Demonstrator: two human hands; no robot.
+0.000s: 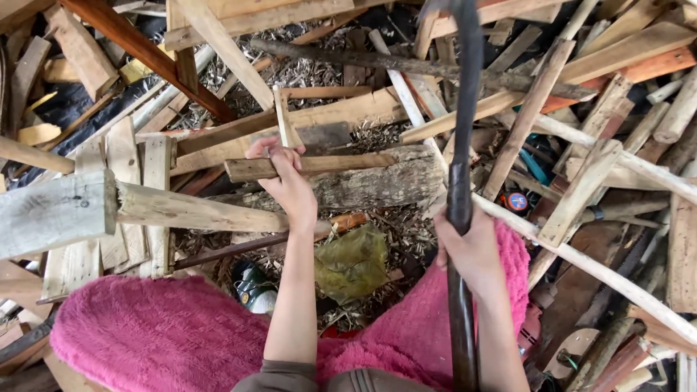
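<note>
My left hand (287, 181) grips a flat brown piece of wood (341, 164) and holds it lying across a thick grey log (385, 185). My right hand (472, 250) is closed around the dark handle of a long tool (462, 145) that rises up toward the top of the view; its head is out of frame or blurred. Both forearms reach out over my knees, which are covered in fluffy pink fabric (167, 330).
Scrap planks, poles and sticks lie piled all around. A grey weathered beam (65, 210) juts in from the left. Wood chips cover the ground near a crumpled olive-green bag (352, 263). A dark round container (254, 287) sits by my knee; an orange item (515, 202) lies at right.
</note>
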